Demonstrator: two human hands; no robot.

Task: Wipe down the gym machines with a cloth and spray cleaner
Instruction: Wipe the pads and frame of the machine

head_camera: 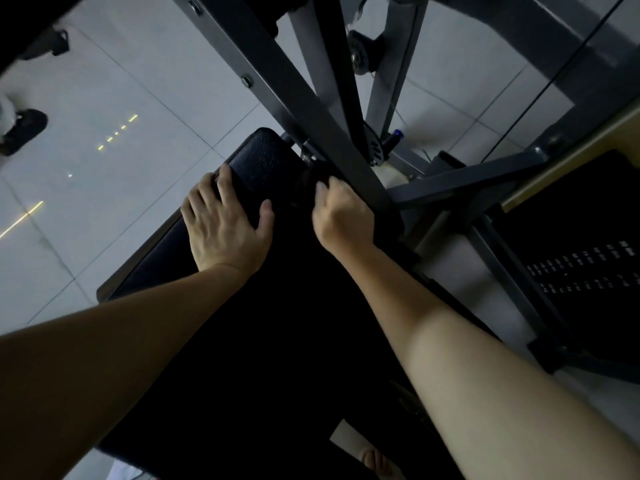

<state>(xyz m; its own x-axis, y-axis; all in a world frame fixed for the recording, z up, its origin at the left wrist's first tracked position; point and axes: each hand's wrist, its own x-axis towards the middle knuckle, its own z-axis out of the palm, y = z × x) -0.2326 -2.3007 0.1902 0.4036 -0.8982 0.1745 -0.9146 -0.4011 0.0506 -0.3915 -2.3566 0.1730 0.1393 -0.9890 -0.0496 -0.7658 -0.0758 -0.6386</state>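
Observation:
A black padded bench seat [266, 157] of a gym machine runs from the centre down towards me. My left hand [221, 223] lies flat on the pad near its left edge, fingers spread and straight. My right hand [341, 216] is beside the grey diagonal frame beam [311, 109], its fingers curled round a dark bunched cloth [303, 192] that is pressed on the pad; the dim light makes the cloth hard to make out. No spray bottle is in view.
Grey steel frame bars cross above the pad, with a pulley wheel [362, 53] and a blue-tipped adjustment pin [398, 134]. A weight stack [585, 271] stands at the right. The floor [114, 98] is pale tile. Another person's dark shoe [24, 131] is at the far left.

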